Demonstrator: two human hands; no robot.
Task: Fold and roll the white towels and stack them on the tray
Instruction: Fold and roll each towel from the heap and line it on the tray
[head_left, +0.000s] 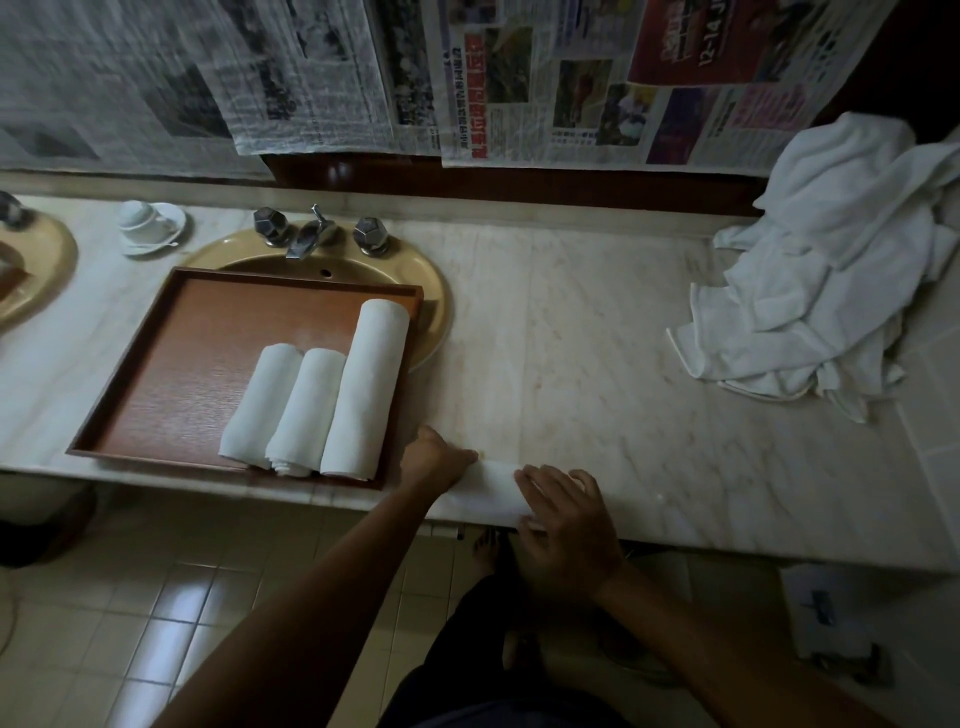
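Marble bench (597, 322) with a sink (431, 291), newspaper (545, 78) hung behind.

Both hands work a rolled towel (493, 491) at the bench's near edge, just right of the tray (171, 353): the left hand (434, 460) grips its left end, and the right hand (563, 519) lies over its right part with fingers curved on it. Three rolls (317, 400) lie side by side in the tray, touching. A heap (831, 270) of loose white towels sits far right; a cup (143, 218) stands upside down on a saucer by the tap (309, 236).
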